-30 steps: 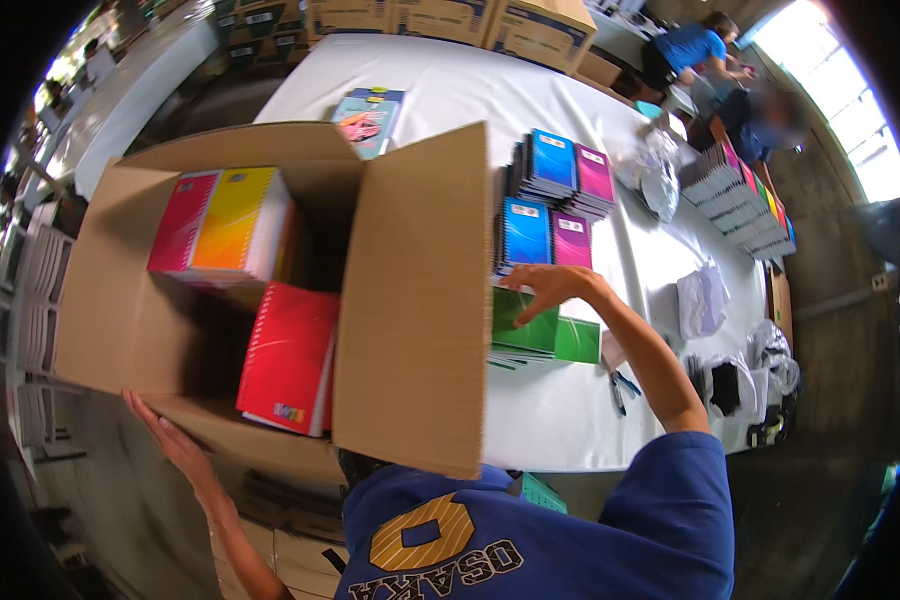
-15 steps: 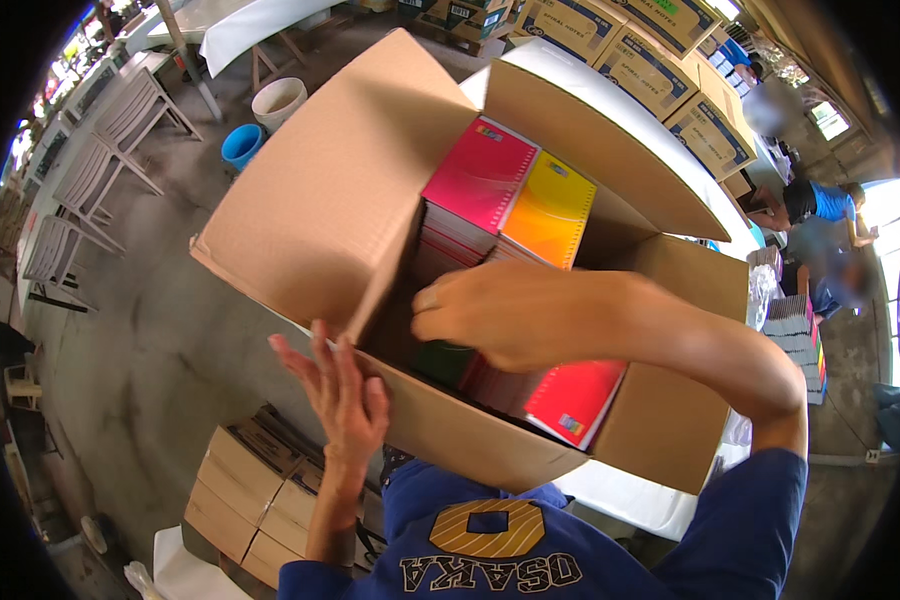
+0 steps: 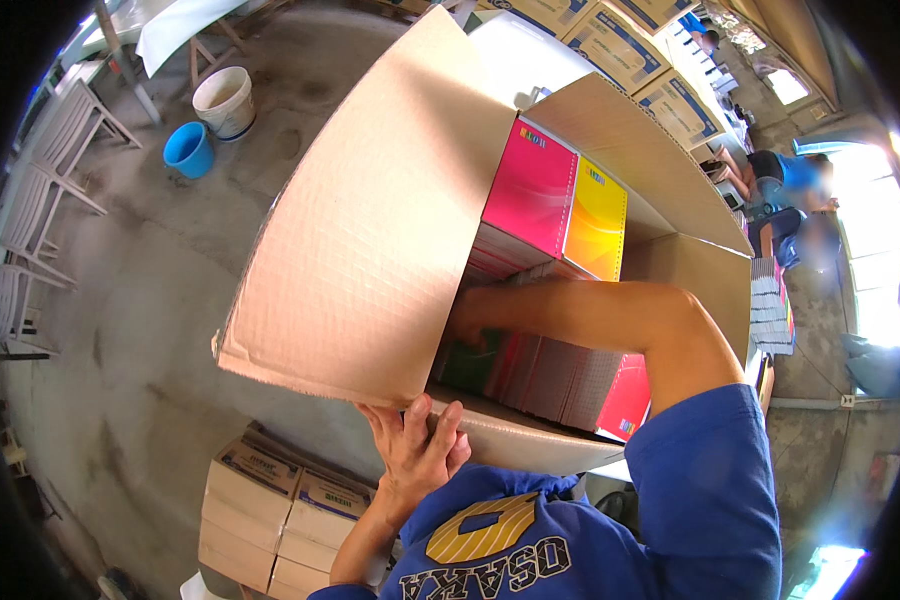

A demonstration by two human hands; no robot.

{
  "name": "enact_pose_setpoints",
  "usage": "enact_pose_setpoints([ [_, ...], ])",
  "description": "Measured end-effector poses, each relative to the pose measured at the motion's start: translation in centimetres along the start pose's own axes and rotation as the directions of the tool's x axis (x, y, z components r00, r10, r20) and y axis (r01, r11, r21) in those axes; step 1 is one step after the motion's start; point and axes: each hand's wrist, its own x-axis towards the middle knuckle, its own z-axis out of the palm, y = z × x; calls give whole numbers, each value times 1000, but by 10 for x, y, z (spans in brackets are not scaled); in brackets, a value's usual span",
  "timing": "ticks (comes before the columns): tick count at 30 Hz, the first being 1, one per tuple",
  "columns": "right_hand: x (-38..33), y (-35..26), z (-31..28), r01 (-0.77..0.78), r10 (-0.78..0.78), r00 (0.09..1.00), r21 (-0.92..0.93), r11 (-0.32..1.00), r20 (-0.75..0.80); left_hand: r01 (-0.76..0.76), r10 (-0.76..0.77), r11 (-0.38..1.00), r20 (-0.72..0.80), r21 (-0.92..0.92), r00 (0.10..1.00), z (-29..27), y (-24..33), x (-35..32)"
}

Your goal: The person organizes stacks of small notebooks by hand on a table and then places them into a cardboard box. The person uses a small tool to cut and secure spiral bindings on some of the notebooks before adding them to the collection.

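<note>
On the concrete floor at far left stand a blue bucket [image 3: 187,150] and a white bucket [image 3: 224,101], well clear of my work. Below them sealed cartons [image 3: 270,500] sit stacked near my left elbow.

My left hand [image 3: 415,447] is spread flat against the near lower edge of the open cardboard box [image 3: 370,230], fingers loose, propping rather than clasping anything. The big left flap stands up and blocks my view of that side of the box.

My right hand [image 3: 467,325] is reached down inside the box among the notebooks; the flap hides the fingers, so I cannot tell whether they hold anything. A green notebook [image 3: 467,362] lies just below that hand. A pink notebook [image 3: 532,190] and a yellow notebook [image 3: 596,222] stand against the far wall; a red notebook [image 3: 625,395] leans at the near right.

Risk, in my judgement: the box is tipped toward me on one palm. If that palm slips, the box may drop and spill.
</note>
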Motion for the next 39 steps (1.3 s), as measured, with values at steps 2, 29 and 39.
enact_pose_setpoints([
  [2, 0, -6, -6, -9, 8, 1000, -27, 1000, -24, -16, 16, 1000, -9, -4, 1000, -1, -2, 1],
  [29, -332, -162, -63, -310, 321, 454, 190, 932, -831, -38, 27, 991, 80, 131, 996, -12, -3, -1],
  [39, -450, -254, 237, 529, 646, -762, 617, 582, 45, -304, 281, 924, -130, -234, 951, -36, 86, 44],
])
